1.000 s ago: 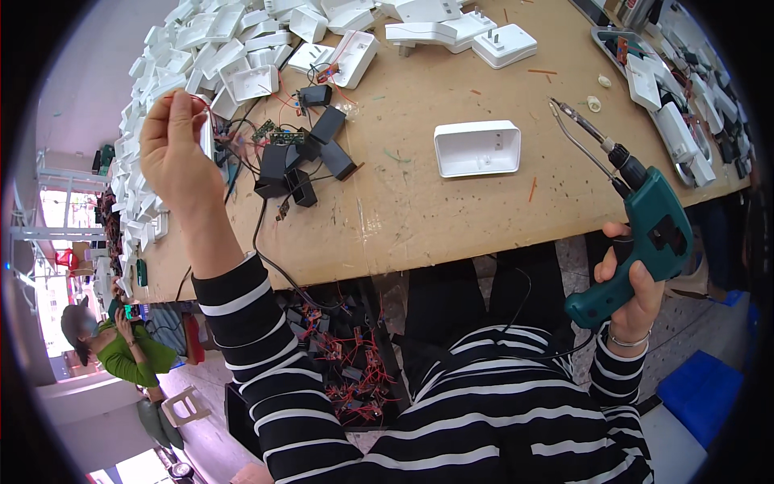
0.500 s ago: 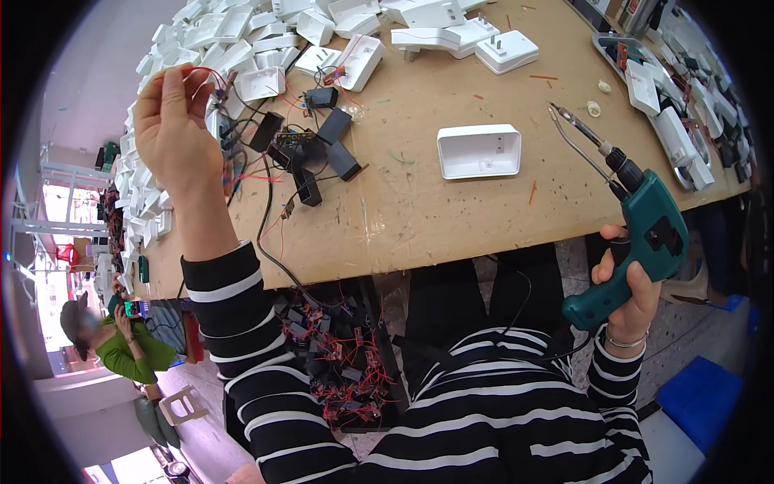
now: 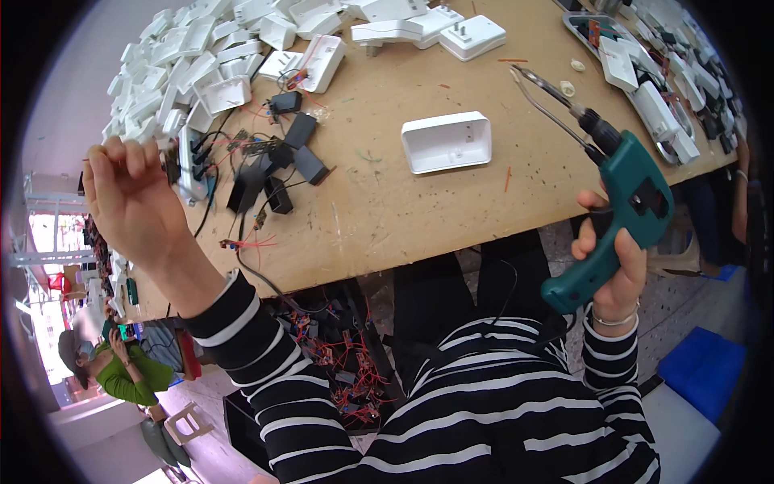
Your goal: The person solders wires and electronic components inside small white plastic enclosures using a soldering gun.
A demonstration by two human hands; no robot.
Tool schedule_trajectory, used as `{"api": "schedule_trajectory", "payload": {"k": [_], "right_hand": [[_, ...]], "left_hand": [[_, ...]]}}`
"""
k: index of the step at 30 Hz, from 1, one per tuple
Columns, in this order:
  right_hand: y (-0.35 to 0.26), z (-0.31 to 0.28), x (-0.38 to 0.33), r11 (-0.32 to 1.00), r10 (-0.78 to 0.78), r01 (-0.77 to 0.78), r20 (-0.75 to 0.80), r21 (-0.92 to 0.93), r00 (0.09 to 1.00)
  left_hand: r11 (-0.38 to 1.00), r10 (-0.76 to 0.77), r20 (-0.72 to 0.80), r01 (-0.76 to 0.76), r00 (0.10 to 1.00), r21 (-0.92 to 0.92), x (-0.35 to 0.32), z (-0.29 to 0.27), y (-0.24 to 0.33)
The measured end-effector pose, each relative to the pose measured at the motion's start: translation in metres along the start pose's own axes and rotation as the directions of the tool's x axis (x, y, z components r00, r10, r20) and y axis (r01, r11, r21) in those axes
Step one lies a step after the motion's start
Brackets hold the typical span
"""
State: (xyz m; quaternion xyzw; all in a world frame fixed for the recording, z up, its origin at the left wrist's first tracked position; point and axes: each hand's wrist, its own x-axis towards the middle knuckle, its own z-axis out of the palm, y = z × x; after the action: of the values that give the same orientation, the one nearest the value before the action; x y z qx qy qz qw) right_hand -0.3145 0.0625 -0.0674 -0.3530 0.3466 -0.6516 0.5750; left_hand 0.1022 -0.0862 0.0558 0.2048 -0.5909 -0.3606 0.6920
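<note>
My right hand (image 3: 624, 278) grips a green soldering gun (image 3: 638, 177) over the table's front edge. Its metal tip and curved feed tube point up and left, clear of the white plastic case (image 3: 447, 145), which lies with its hollow side showing. At the left, my left hand (image 3: 143, 206) is raised with its palm showing and fingers curled in. Whether anything small is pinched there I cannot make out. Beside those fingers lies a white power strip (image 3: 190, 165) with black plugs. A small circuit board with red wires (image 3: 232, 244) rests near the front edge.
Black adapter blocks (image 3: 300, 129) and cables lie right of the strip. White cases (image 3: 197, 48) are heaped behind. A tray (image 3: 685, 145) of parts stands at the right. Below the table, a black crate (image 3: 343, 375) holds red-wired parts. A person in green (image 3: 133, 371) is at far left.
My left hand has moved left and down, and the red wire it held no longer shows in it. A small red-wired board now shows near the front edge. The whole view has shifted slightly.
</note>
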Motion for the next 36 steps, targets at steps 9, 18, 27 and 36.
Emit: {"api": "schedule_trajectory", "payload": {"k": [9, 18, 27, 36], "right_hand": [[0.020, 0.014, 0.014, 0.944, 0.118, -0.132, 0.063, 0.303, 0.991], [0.030, 0.033, 0.027, 0.943, 0.208, -0.226, 0.099, 0.245, 0.973], [0.038, 0.039, 0.034, 0.936, 0.241, -0.267, 0.135, 0.229, 0.961], [0.037, 0.045, 0.035, 0.929, 0.277, -0.300, 0.129, 0.218, 0.952]], "left_hand": [[0.803, -0.360, 0.471, 0.010, 0.806, 0.596, -0.114, 0.140, -0.061], [0.799, -0.418, 0.421, 0.105, 0.805, 0.592, -0.130, 0.160, -0.087], [0.823, -0.479, 0.266, 0.321, 0.837, 0.469, -0.138, 0.161, -0.087], [0.809, -0.461, 0.307, 0.252, 0.833, 0.531, -0.136, 0.164, -0.083]]}}
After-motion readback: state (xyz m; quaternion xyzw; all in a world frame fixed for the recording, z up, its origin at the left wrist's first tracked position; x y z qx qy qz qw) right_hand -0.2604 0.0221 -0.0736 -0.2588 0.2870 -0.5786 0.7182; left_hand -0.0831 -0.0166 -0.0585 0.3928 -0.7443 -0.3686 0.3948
